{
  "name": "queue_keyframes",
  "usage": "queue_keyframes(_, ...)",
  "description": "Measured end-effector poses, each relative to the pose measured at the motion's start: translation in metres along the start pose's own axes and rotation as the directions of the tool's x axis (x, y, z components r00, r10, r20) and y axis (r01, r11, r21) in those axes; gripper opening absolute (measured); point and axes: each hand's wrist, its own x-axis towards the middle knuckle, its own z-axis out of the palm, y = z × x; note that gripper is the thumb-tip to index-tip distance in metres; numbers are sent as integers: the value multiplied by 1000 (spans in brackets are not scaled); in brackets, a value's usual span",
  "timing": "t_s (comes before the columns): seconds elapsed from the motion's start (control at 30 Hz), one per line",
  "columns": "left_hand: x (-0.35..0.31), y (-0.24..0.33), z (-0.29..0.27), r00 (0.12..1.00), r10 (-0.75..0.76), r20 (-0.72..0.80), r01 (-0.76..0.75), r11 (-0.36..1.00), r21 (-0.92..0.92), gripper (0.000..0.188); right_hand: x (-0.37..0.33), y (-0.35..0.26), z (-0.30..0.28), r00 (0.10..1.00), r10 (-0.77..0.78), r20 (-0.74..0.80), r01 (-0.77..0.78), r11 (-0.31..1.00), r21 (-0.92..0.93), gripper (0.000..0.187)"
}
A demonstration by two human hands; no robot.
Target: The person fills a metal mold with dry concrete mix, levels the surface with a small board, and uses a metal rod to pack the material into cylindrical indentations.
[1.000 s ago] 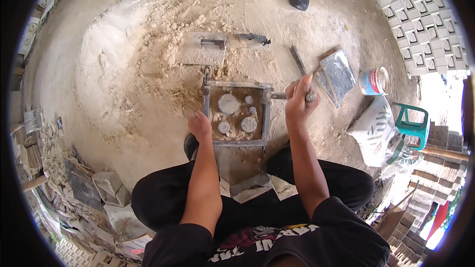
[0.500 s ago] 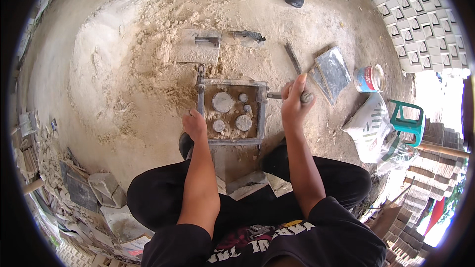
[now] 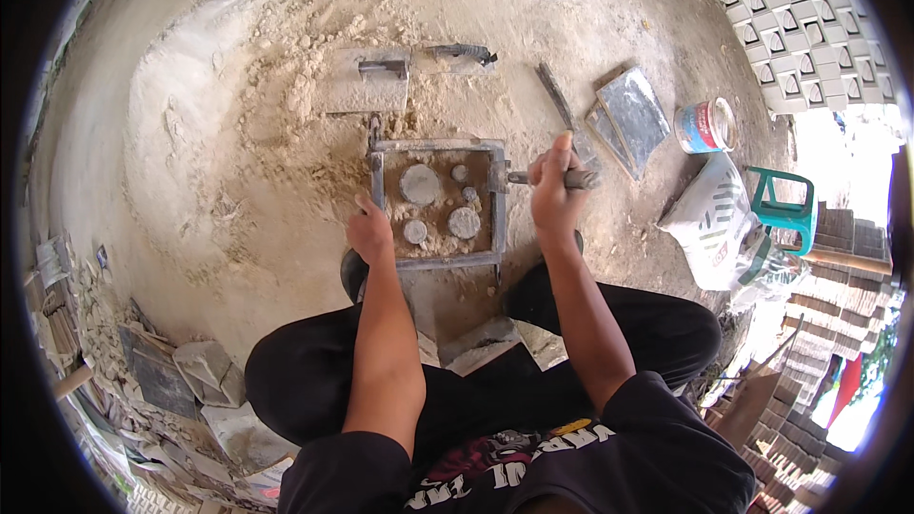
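While the person squats over the sandy floor (image 3: 219, 181), the square metal mould (image 3: 438, 202) sits on the ground just in front of the knees, near the middle of the scene. Inside its frame lie four round grey discs (image 3: 420, 184) of differing size, with sandy mix between them. The left hand (image 3: 369, 230) rests on the near left corner of the mould, fingers curled loosely against the frame rather than gripping it. The right hand (image 3: 553, 192) is clamped around a dark rod-like handle (image 3: 550, 177) that sticks out from the mould's right side, thumb up.

Just beyond the mould a flat grey plate with a handle (image 3: 367, 84) lies on the sand heap, and a small dark tool (image 3: 461, 53) lies to its right. To the right are a thin bar (image 3: 555, 95), two flat square tiles (image 3: 628, 114), a paint tin (image 3: 703, 127), a white sack (image 3: 709, 219) and a green plastic stool (image 3: 783, 211). Patterned blocks (image 3: 800, 19) are stacked far right; broken slabs (image 3: 181, 371) lie near left.
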Motion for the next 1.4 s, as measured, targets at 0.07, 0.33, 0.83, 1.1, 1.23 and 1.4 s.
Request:
queue_keyframes(0.07,-1,13,-6,999,-42,1,42,999,-18,69,5,6,8,995,81,52,-74,989,-126,54)
queue_keyframes(0.33,-6,13,-11,998,-63,32,63,998,6,67,-18,13,-12,990,140,-33,-143,973,-183,54)
queue_keyframes(0.83,-4,14,-6,998,-55,15,55,998,6,72,-49,6,-21,996,91,7,-86,964,-253,55)
queue_keyframes(1.1,8,-2,-2,997,-39,65,40,999,-25,76,-71,-14,-13,982,162,103,-145,977,-157,49)
queue_keyframes(1.23,3,7,-2,1000,-6,23,7,1000,-2,76,-89,-5,-29,984,165,61,-153,974,-166,50)
queue_keyframes(1.4,-2,14,-9,1000,9,26,-8,999,-52,76,-91,-16,-30,987,156,28,-150,977,-148,52)
